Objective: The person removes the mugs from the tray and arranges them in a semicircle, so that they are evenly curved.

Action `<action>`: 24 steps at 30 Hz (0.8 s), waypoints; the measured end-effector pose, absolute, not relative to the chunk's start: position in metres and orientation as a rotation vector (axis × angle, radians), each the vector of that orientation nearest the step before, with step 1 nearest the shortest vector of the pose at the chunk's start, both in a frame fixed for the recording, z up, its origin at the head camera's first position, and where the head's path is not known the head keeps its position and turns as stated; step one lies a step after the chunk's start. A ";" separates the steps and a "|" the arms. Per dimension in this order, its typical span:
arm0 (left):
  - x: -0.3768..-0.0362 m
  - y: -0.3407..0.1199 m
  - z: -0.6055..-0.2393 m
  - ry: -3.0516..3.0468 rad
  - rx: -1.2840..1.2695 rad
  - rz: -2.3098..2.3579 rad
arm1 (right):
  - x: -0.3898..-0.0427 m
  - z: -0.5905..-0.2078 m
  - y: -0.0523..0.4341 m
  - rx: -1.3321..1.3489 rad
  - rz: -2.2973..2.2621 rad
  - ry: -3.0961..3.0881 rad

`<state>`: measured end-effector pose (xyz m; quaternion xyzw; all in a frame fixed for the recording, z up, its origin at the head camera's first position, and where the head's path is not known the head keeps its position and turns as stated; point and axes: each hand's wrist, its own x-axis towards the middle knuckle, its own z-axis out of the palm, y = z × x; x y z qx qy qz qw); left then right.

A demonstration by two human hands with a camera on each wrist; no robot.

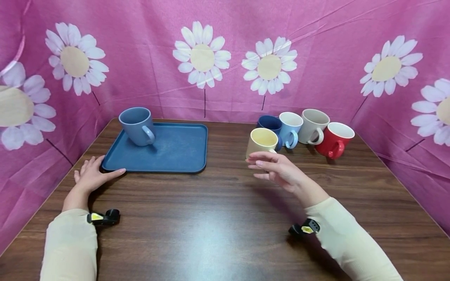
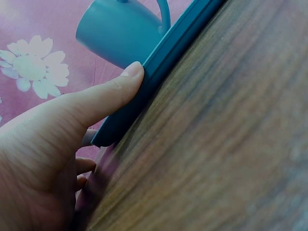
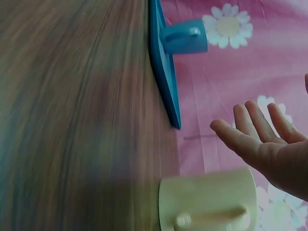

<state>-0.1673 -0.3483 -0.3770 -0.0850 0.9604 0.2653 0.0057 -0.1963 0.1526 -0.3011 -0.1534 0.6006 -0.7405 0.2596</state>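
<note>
A blue tray (image 1: 175,150) lies on the wooden table with a blue-grey mug (image 1: 137,125) standing at its far left corner. My left hand (image 1: 92,174) rests flat on the table, thumb against the tray's near left edge (image 2: 144,91); the mug (image 2: 120,31) shows beyond it. My right hand (image 1: 277,168) hovers open, fingers spread, just in front of a pale yellow mug (image 1: 262,142), not touching it. In the right wrist view the yellow mug (image 3: 211,202) sits below the open fingers (image 3: 250,134).
Behind the yellow mug stand a dark blue mug (image 1: 269,123), a light blue mug (image 1: 291,128), a grey-white mug (image 1: 314,125) and a red mug (image 1: 334,139). Pink flowered cloth (image 1: 225,58) walls the table on three sides.
</note>
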 end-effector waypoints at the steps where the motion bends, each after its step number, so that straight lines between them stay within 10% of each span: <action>1: -0.167 -0.348 -0.377 3.006 -0.266 0.832 | -0.198 -0.301 0.146 -0.417 -2.005 1.627; 24: -0.167 -0.347 -0.376 3.008 -0.266 0.842 | -0.245 -0.305 0.000 -0.262 -1.820 1.744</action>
